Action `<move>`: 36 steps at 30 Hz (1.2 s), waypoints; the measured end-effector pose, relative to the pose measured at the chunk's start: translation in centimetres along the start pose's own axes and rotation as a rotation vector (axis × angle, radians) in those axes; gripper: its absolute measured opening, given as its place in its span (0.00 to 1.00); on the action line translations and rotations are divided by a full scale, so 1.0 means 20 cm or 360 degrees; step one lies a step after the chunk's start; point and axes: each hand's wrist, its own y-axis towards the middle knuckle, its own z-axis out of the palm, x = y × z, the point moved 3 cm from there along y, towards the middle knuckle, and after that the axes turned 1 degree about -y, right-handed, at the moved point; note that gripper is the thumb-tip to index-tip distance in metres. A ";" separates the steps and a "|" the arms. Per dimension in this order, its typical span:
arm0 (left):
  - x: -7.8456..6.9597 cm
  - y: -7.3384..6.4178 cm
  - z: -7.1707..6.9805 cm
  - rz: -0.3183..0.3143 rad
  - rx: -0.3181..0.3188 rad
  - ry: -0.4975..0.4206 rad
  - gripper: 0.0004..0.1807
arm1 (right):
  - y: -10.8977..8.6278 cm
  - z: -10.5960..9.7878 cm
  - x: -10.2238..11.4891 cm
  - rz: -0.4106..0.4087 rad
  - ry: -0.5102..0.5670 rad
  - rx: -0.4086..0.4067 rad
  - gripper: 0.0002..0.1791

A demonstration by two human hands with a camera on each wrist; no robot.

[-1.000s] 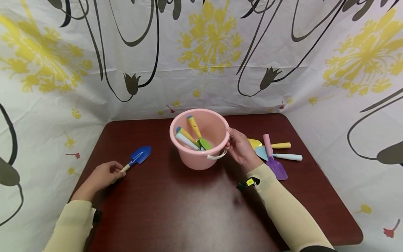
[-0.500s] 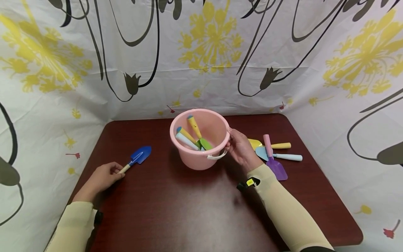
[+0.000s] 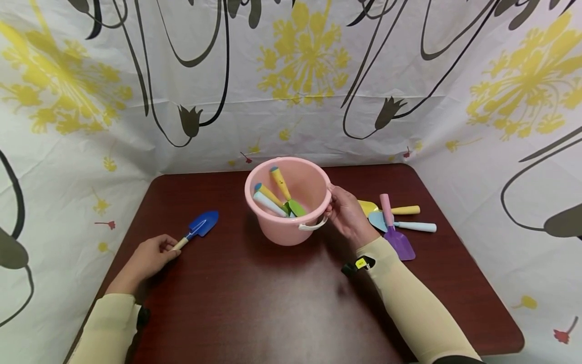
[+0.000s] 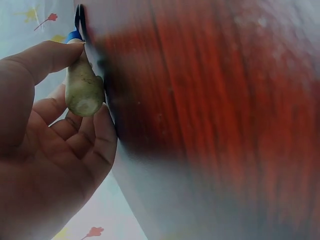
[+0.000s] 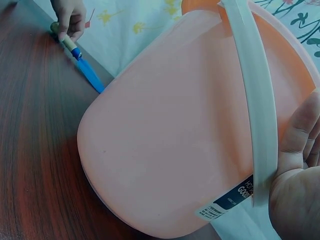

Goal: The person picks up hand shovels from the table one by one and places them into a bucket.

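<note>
At the left of the table, my left hand (image 3: 151,257) pinches the pale wooden handle of a small blue hand trowel (image 3: 202,223). In the left wrist view, the thumb lies over the handle (image 4: 84,90) and the fingers curl beneath it. The blue blade points away to the back right. A pink bucket (image 3: 286,233) is at the back middle, its mouth tipped a little toward me. My right hand (image 3: 347,215) grips its right rim, next to the white bail handle (image 5: 257,100). Inside the bucket lie several small tools, among them a green-bladed trowel (image 3: 296,208) with a yellow handle.
Right of the bucket, more toy garden tools lie crossed: a yellow shovel (image 3: 405,210), a light blue one (image 3: 416,227) and a purple one (image 3: 400,246) with a pink handle. The dark wooden table (image 3: 273,298) is backed by a white patterned cloth (image 3: 282,126).
My left hand has shifted very slightly on the trowel's handle. The bucket and my right hand have stayed in place.
</note>
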 end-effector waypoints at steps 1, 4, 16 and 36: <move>0.00 0.00 0.00 -0.0001 0.0001 -0.0005 0.14 | 0.00 0.00 0.00 -0.0002 0.0002 0.0003 0.17; 0.01 0.00 0.00 0.0001 0.0002 -0.0023 0.15 | 0.00 0.00 0.00 -0.0011 -0.0003 0.0014 0.18; -0.02 -0.01 -0.03 0.0050 -0.0038 -0.0060 0.14 | -0.01 0.00 0.00 -0.0024 0.0059 0.0049 0.18; -0.03 -0.02 -0.03 0.0061 -0.0114 -0.0096 0.17 | -0.01 0.00 0.01 -0.0021 0.0013 0.0054 0.17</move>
